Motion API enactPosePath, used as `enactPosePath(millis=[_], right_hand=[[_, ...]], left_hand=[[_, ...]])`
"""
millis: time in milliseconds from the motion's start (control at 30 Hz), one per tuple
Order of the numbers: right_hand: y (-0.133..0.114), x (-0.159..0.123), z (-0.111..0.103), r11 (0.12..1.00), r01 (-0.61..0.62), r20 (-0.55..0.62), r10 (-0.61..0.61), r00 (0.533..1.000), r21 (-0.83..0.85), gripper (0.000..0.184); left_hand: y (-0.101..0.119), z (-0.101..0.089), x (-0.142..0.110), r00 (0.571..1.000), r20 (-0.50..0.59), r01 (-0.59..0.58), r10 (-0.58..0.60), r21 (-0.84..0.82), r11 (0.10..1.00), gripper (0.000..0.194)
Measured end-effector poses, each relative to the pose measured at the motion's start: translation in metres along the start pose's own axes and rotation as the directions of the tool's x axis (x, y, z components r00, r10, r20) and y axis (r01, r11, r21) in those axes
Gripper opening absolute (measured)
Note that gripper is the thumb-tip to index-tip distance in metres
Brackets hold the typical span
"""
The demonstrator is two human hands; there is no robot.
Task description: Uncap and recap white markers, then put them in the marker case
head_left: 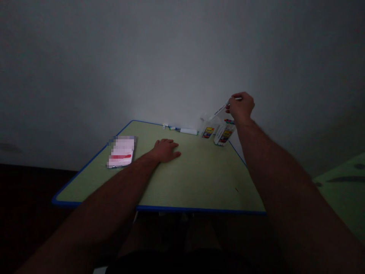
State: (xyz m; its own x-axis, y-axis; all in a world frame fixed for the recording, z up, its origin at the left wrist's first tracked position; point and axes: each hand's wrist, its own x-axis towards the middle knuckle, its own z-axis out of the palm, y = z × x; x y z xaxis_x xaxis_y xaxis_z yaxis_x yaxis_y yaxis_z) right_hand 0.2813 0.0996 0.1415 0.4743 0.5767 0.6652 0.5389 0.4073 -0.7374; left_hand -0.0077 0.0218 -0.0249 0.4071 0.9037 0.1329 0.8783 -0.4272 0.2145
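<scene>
My right hand (242,106) is raised above the back right of the table, its fingers closed on a slim white marker (219,110). The marker slants down to the left, its lower end at the top of a clear plastic case (207,128) with a yellow and red label. Beside that case, to the right, a second clear case (224,133) leans and holds several markers with coloured ends. My left hand (167,150) lies flat on the tabletop with its fingers spread, touching only the table.
A light green table (194,182) with blue edging stands against the grey wall (171,61). A phone with a lit, blurred screen (122,152) lies at the left. Along the back edge are a white cylinder (188,131) and small white and green pieces (168,126).
</scene>
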Motion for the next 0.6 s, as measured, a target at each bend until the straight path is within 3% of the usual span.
enactPosePath(millis=[300,400,467,600], right_hand=[[0.04,0.0,0.025,0.98,0.031,0.221,0.013,0.975,-0.194,0.009],[0.043,-0.004,0.028,0.907,0.132,0.255,-0.027,0.966,-0.401,0.003],[0.043,-0.007,0.029,0.832,0.174,0.295,-0.013,0.955,-0.527,0.008],[0.04,-0.011,0.033,0.77,0.215,0.407,0.064,0.911,-0.601,0.018]], left_hand=[[0.0,0.003,0.002,1.0,-0.011,0.009,-0.009,-0.002,1.0,0.063],[0.002,0.001,0.001,1.0,-0.005,0.016,-0.016,0.0,1.0,0.065],[0.003,0.001,0.001,1.0,0.0,0.018,-0.018,0.013,1.0,0.066],[0.004,-0.001,0.0,1.0,0.001,0.026,-0.026,0.026,0.999,0.066]])
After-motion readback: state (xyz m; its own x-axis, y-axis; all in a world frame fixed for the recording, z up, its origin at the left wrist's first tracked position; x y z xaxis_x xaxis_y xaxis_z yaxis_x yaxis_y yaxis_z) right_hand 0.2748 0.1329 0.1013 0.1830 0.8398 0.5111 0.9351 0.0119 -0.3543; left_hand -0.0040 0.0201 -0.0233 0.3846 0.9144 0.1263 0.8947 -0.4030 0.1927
